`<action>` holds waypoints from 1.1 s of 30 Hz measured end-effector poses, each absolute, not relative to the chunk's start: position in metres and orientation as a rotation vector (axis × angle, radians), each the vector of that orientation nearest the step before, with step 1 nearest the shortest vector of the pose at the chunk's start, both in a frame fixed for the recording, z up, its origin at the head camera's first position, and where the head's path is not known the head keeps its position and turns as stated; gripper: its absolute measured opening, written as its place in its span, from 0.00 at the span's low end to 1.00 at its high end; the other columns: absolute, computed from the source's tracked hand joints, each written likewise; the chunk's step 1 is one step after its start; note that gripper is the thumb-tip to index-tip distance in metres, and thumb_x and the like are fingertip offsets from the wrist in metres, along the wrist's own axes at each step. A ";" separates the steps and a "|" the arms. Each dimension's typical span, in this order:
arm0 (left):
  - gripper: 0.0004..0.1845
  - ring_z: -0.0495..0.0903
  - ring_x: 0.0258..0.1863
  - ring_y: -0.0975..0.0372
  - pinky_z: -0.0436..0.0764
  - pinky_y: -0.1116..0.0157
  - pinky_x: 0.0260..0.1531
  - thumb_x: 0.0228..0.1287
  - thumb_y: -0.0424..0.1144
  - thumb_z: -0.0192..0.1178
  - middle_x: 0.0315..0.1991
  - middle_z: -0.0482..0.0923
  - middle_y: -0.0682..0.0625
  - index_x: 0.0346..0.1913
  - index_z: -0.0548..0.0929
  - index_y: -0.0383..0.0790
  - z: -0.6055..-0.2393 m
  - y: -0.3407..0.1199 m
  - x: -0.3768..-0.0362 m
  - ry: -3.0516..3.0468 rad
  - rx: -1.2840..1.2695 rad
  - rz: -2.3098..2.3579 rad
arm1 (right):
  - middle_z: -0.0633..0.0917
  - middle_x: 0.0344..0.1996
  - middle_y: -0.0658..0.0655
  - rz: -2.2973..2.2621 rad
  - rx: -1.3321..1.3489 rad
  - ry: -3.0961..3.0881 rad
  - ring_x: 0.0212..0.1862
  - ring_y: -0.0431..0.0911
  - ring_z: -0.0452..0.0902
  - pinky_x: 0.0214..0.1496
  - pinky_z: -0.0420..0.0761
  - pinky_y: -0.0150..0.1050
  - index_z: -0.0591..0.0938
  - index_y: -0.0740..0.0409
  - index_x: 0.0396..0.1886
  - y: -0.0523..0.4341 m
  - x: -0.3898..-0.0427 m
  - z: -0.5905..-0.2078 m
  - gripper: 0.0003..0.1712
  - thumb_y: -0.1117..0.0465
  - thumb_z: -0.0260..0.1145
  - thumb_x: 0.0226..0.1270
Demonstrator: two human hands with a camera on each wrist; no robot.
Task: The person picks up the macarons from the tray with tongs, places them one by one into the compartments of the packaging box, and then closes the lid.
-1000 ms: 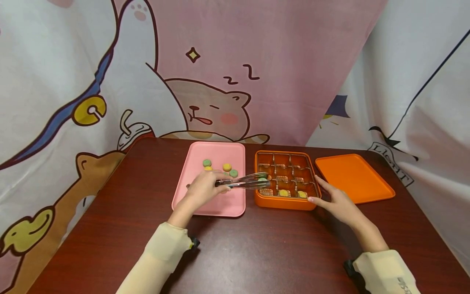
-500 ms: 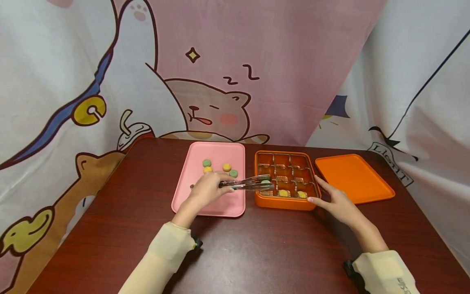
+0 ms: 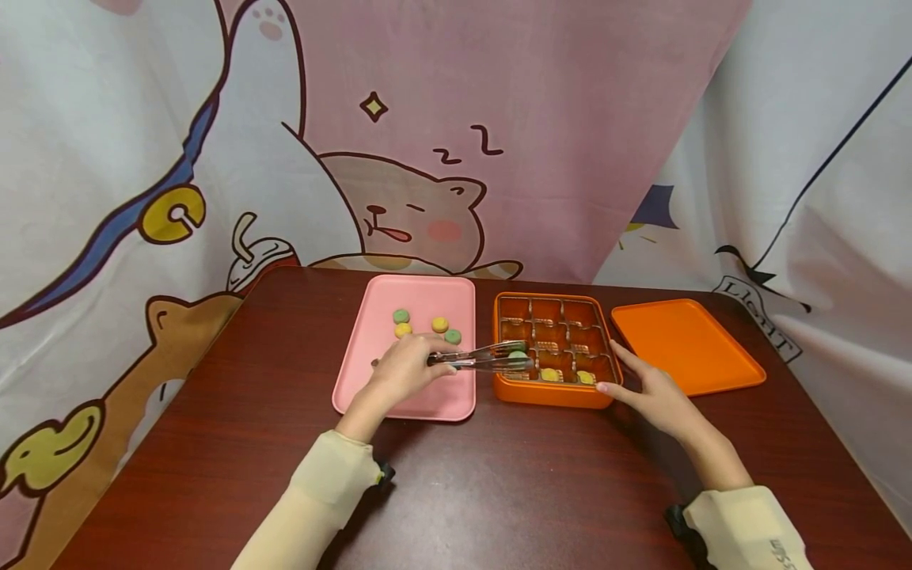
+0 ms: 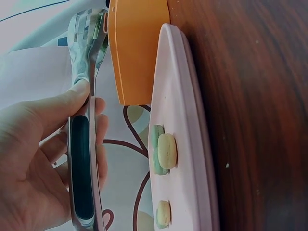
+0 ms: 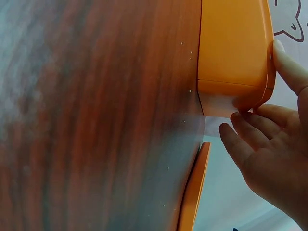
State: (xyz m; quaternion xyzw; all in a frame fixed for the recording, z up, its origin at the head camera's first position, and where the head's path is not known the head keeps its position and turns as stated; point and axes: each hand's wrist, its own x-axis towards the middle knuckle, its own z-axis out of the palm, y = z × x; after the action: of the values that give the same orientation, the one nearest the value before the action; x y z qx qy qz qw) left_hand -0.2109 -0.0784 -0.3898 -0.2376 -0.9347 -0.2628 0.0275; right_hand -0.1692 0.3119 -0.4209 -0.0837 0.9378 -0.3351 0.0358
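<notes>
My left hand (image 3: 406, 366) grips metal tongs (image 3: 484, 360) by their dark-inset handle (image 4: 82, 163), thumb on one arm and fingers round the other. Between the tong tips is a green macaron (image 3: 518, 356), over the front-left part of the orange box (image 3: 556, 395). Two yellow macarons (image 3: 550, 374) lie in front-row compartments of the box's clear divided insert (image 3: 547, 346). At the box's front right corner, my right hand (image 3: 659, 396) rests its thumb at the front rim and lays fairly straight fingers (image 5: 250, 127) against the side.
Left of the box lies a pink tray (image 3: 370, 313) with several green and yellow macarons (image 3: 439, 324). An orange lid (image 3: 687, 344) lies flat to the right. All stand on a dark wooden table (image 3: 484, 491), with a printed curtain (image 3: 541, 158) behind.
My left hand has shifted slightly right and toward me, taking the tongs and the green macaron lower over the front-left compartment. My right hand stays at the box corner.
</notes>
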 end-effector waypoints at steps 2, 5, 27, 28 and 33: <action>0.15 0.83 0.39 0.61 0.81 0.57 0.41 0.57 0.43 0.72 0.49 0.87 0.53 0.49 0.89 0.50 -0.390 -0.078 -0.211 -2.887 -0.738 -0.806 | 0.63 0.72 0.76 -1.029 -0.257 2.881 0.72 0.73 0.58 0.66 0.62 0.72 0.50 0.59 0.80 0.312 -0.169 -0.421 0.52 0.44 0.66 0.69; 0.17 0.84 0.42 0.60 0.82 0.55 0.44 0.57 0.42 0.72 0.52 0.87 0.51 0.51 0.89 0.48 -0.391 -0.078 -0.211 -2.884 -0.740 -0.825 | 0.63 0.72 0.77 -1.024 -0.258 2.883 0.72 0.73 0.58 0.66 0.62 0.72 0.51 0.59 0.80 0.312 -0.169 -0.421 0.52 0.44 0.66 0.69; 0.21 0.84 0.53 0.57 0.80 0.53 0.52 0.58 0.41 0.72 0.58 0.84 0.50 0.56 0.86 0.46 -0.388 -0.084 -0.211 -2.866 -0.748 -0.931 | 0.63 0.72 0.77 -1.012 -0.247 2.883 0.71 0.74 0.58 0.66 0.62 0.72 0.50 0.59 0.80 0.311 -0.169 -0.421 0.52 0.44 0.66 0.68; 0.21 0.83 0.54 0.56 0.80 0.53 0.52 0.58 0.41 0.72 0.58 0.84 0.50 0.56 0.86 0.46 -0.388 -0.085 -0.211 -2.863 -0.754 -0.926 | 0.63 0.72 0.77 -1.012 -0.247 2.883 0.71 0.74 0.58 0.66 0.61 0.72 0.50 0.59 0.80 0.312 -0.169 -0.421 0.52 0.44 0.66 0.68; 0.21 0.83 0.51 0.57 0.80 0.54 0.49 0.58 0.41 0.72 0.57 0.84 0.49 0.56 0.86 0.45 -0.386 -0.088 -0.211 -2.867 -0.758 -0.923 | 0.62 0.72 0.77 -1.018 -0.247 2.878 0.72 0.74 0.57 0.66 0.61 0.72 0.50 0.57 0.81 0.312 -0.170 -0.421 0.52 0.43 0.66 0.68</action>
State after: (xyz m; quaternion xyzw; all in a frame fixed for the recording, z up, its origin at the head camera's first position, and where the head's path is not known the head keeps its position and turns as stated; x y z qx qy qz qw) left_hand -0.2115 -0.0877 -0.3865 -0.2441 -0.9230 -0.2971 0.0176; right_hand -0.1698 0.3119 -0.4207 -0.0804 0.9390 -0.3321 0.0394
